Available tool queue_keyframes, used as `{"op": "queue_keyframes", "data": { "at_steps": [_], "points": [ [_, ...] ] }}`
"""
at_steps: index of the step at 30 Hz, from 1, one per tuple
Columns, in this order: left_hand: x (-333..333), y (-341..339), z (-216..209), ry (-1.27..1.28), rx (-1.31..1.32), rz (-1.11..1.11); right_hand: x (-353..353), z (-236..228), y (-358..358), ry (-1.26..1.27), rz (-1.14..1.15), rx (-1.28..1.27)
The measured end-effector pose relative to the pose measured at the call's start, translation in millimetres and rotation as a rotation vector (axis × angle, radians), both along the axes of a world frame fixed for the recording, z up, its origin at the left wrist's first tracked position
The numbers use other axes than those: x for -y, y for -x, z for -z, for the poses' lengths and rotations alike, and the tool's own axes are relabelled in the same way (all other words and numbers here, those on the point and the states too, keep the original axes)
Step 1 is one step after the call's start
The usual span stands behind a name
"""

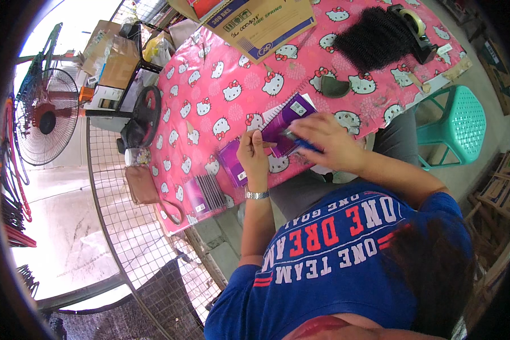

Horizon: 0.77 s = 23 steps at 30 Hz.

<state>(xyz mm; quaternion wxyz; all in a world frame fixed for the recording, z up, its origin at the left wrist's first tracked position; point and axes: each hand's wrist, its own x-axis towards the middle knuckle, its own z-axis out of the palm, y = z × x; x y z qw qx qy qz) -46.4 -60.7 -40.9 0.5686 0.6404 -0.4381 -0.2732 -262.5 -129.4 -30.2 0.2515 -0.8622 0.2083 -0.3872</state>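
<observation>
A purple spiral notebook (289, 115) lies at a slant on the table in front of me. A thin dark coil runs along its edge and sticks out past its far end. My left hand (255, 154), with a metal watch at the wrist, pinches the notebook's near left edge. Over the cover, my right hand (331, 140) is closed around a blue-handled tool (307, 145) with a metal tip, perhaps pliers; the fingers hide much of it. Another purple notebook (231, 160) lies beside my left hand, partly covered by the wrist.
A pink patterned cloth covers the table (221, 85). Several stacked notebooks (207, 194) stand at the near left, by a brown pouch (141, 186). Farther off are a cardboard box (266, 28), a dark dish (335, 86), black coils (374, 39) and a tape dispenser (418, 39). A green stool (459, 124) stands right.
</observation>
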Motion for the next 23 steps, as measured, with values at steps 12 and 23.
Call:
{"op": "queue_keyframes", "data": {
  "at_steps": [12,23],
  "points": [
    [-6.3,1.4,10.3,0.066,0.103,-0.023,-17.5,-15.7,-33.9,0.149,0.037,-0.136],
    [-36.4,-19.3,-0.3,0.164,-0.047,-0.404,2.0,-9.5,5.5,-0.604,-0.078,0.105]
  ]
}}
